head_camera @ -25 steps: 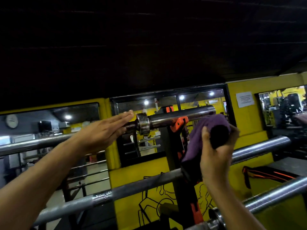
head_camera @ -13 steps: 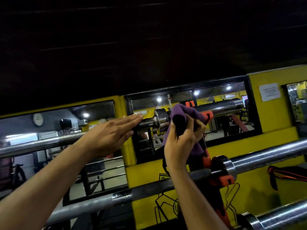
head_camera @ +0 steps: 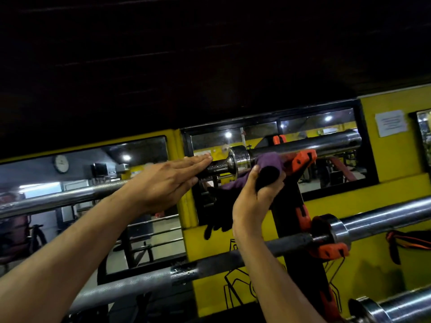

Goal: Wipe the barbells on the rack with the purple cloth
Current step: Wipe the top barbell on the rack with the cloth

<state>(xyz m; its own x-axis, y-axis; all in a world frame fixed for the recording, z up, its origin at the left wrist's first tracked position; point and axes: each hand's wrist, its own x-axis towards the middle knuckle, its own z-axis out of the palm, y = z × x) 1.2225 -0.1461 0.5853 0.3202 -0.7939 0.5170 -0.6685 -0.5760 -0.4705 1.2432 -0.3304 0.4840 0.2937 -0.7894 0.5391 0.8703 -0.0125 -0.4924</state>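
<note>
The top barbell (head_camera: 326, 145) lies across the black rack upright (head_camera: 289, 201) on an orange hook (head_camera: 303, 159). My right hand (head_camera: 254, 201) grips the purple cloth (head_camera: 270, 164) and holds it against this bar just right of its steel collar (head_camera: 240, 159); part of the cloth hangs down dark below. My left hand (head_camera: 163, 183) lies flat with straight fingers on the bar's shaft left of the collar. A second barbell (head_camera: 384, 217) runs lower across the rack, and a third barbell (head_camera: 396, 306) shows at the bottom right.
A yellow wall (head_camera: 394, 159) with mirrors (head_camera: 93, 173) stands right behind the rack. A paper notice (head_camera: 390, 123) hangs at upper right, a round clock (head_camera: 61, 163) shows in the left mirror, and orange-black straps (head_camera: 405, 241) hang at right. The ceiling above is dark.
My right hand with the purple cloth has come leftward along the top barbell, from its sleeve to just beside the collar. My left hand has stayed flat on the shaft.
</note>
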